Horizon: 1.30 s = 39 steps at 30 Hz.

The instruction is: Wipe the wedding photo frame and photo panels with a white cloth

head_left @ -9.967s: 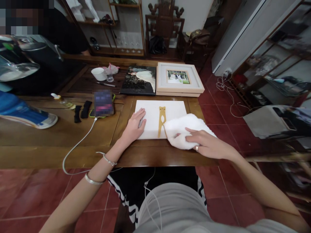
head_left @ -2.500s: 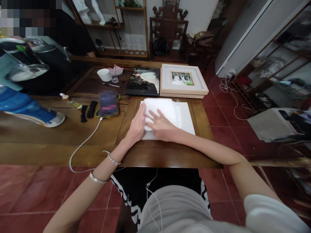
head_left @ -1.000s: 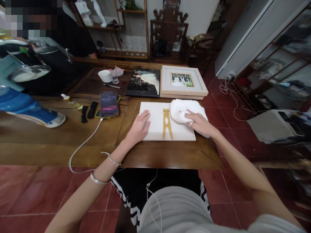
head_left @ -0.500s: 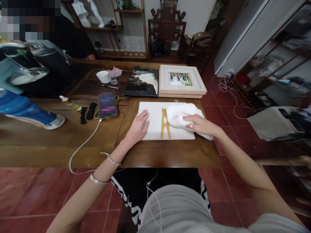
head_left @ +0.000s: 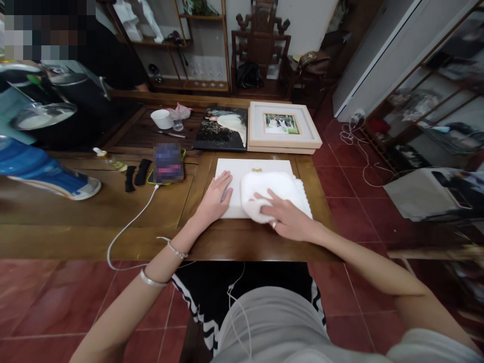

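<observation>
A flat white board [head_left: 238,167] lies near the front edge of the wooden table. My left hand [head_left: 218,195] rests flat on its left side, fingers stretched out. Over the board's right part, my right hand [head_left: 290,218] holds a folded white fluffy cloth [head_left: 274,185] pressed down, the fingers sunk into its folds. Only the top of a flat gold-coloured piece [head_left: 256,170] shows past the cloth; its two legs are covered.
Behind the board lie a dark photo panel [head_left: 223,128] and a light wooden picture frame [head_left: 282,120]. Leftward are a phone [head_left: 168,164] on a white cable, a small dropper bottle [head_left: 110,160], a blue bottle [head_left: 49,169] and a white cup [head_left: 162,119]. A person in black [head_left: 117,60] is across the table.
My right hand has slid the white cloth left and toward me, covering most of the gold-coloured piece. My left hand has stayed in place on the board.
</observation>
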Motion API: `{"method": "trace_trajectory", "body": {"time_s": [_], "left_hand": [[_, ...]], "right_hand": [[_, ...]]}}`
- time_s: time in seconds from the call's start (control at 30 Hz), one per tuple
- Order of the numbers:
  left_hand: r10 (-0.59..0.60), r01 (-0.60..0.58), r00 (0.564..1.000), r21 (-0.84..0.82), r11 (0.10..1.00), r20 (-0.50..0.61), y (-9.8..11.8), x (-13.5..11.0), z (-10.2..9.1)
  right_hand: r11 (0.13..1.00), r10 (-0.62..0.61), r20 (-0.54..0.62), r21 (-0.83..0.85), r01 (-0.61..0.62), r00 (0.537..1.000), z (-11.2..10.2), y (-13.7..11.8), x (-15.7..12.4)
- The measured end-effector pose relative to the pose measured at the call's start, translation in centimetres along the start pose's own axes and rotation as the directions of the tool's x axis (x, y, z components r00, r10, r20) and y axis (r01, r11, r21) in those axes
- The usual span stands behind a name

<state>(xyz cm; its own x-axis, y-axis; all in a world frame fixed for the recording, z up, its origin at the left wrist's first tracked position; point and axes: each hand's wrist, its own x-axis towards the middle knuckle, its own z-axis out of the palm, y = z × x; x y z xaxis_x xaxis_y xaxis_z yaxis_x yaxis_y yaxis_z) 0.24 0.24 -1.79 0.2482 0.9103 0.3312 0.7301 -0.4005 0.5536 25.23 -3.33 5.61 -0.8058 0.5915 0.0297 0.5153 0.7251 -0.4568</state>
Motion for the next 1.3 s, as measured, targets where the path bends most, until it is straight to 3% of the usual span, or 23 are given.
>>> {"method": "trace_trajectory", "body": {"time_s": [0.1,0.2,0.43,0.53,0.63,0.73,0.9,1.0,1.13,1.3], "left_hand": [[-0.004,0.004,1.000,0.004,1.000,0.011,0.1,0.0,-0.1],[-0.018,0.018,1.000,0.004,1.000,0.019,0.2,0.0,-0.1],[-0.013,0.013,1.000,-0.019,1.000,0.008,0.1,0.1,-0.1],[-0.013,0.013,1.000,-0.034,0.999,0.013,0.0,0.1,-0.1],[-0.012,0.012,1.000,-0.038,0.999,0.015,0.1,0.0,-0.2],[-0.011,0.012,1.000,-0.031,0.999,0.027,0.1,0.1,-0.2],[0.007,-0.006,0.999,-0.010,1.000,0.039,-0.3,0.1,-0.1],[0.009,-0.009,0.999,-0.015,1.000,0.037,-0.4,0.1,-0.1],[0.008,-0.008,0.999,0.000,1.000,0.036,-0.3,0.1,-0.1],[-0.015,0.015,1.000,-0.042,0.999,0.004,0.0,0.1,0.0]], "right_hand": [[0.998,-0.053,0.127,0.048,0.048,0.990,-0.5,-1.7,-1.5],[0.997,-0.026,0.164,0.074,0.014,0.986,-1.4,-1.1,-1.1],[0.997,0.078,-0.089,-0.021,-0.080,0.993,-2.5,4.6,5.4],[0.985,0.077,-0.149,-0.144,-0.099,0.986,-1.7,5.3,7.9],[0.954,0.020,-0.105,-0.295,-0.050,0.994,-0.3,3.9,8.3],[0.937,-0.013,0.016,-0.349,0.018,1.000,0.9,1.0,6.4],[0.959,-0.110,0.205,-0.235,0.158,0.972,1.0,-4.3,1.6],[0.977,-0.097,0.243,-0.161,0.139,0.965,0.3,-5.4,0.4],[0.986,0.015,0.154,-0.167,0.011,0.988,-0.8,-3.2,2.3],[0.958,0.152,-0.036,-0.239,-0.156,0.988,-1.4,1.5,7.5]]}}
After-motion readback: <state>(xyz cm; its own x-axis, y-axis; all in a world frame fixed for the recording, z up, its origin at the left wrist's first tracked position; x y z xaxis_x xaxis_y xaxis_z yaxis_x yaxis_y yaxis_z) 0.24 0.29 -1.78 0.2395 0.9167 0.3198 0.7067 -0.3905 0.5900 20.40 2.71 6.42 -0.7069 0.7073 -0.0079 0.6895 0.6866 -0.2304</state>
